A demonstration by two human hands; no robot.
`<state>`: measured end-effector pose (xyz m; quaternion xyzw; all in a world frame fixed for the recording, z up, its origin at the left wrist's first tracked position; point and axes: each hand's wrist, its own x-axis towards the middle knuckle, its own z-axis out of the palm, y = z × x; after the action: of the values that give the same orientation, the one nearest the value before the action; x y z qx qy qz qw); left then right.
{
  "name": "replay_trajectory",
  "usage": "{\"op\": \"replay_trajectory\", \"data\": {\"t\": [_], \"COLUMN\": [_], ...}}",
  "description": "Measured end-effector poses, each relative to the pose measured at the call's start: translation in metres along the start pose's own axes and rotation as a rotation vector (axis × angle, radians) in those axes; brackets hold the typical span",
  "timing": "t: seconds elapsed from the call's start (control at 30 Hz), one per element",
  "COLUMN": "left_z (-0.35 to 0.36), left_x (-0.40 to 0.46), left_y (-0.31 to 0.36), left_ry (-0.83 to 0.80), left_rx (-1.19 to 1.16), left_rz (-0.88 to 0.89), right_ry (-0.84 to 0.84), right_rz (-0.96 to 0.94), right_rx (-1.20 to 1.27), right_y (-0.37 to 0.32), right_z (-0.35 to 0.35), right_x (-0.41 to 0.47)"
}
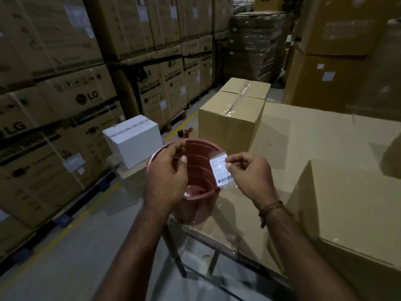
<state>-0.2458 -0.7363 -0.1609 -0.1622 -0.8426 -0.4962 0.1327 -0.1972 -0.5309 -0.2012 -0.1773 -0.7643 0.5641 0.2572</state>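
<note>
Holding a reddish-brown plastic pot [195, 168] and a barcode label [221, 170] over the near corner of the tabletop [293, 135].
The left hand [167, 179] has its grip closed around the pot's left wall, fingers curled over the rim and thumb inside. The grip of the right hand [249, 172] pinches the label, which sits in a clear sleeve, between thumb and forefinger, just at the pot's right rim. I cannot tell if the pot rests on the tabletop. A taped carton [234, 114] stands behind the pot, and a white box [132, 140] is further left.

Bare forearms [138, 246]; a brown beaded bracelet [271, 208] wraps the right wrist.
</note>
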Motion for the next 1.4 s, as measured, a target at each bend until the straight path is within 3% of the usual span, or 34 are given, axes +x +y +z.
{"op": "replay_trajectory", "data": {"t": [0.33,0.63,0.97,1.07,1.13,1.4], "left_z": [-0.010,-0.013,-0.016,-0.014,-0.015,-0.011], "left_x": [0.069,0.110,0.107,0.110,0.110,0.113], "left_y": [-0.073,-0.119,-0.142,-0.152,-0.153,-0.152], "left_ry": [-0.032,-0.235,-0.301,-0.316,-0.319,-0.264], "left_rx": [0.202,0.325,0.051,0.025,0.013,0.036], "left_rz": [-0.098,-0.019,0.040,0.074,0.089,0.103], "right_ry": [-0.248,-0.312,-0.231,-0.213,-0.140,0.165], "right_rz": [-0.049,0.032,0.193,0.254,0.254,0.140], "right_rx": [-0.300,-0.448,-0.579,-0.768,-0.846,-0.723], "right_y": [0.004,0.009,0.009,0.007,0.005,-0.025], "right_z": [0.077,0.121,0.137,0.136,0.132,0.101], "right_x": [0.052,0.068,0.062,0.060,0.055,0.025]}}
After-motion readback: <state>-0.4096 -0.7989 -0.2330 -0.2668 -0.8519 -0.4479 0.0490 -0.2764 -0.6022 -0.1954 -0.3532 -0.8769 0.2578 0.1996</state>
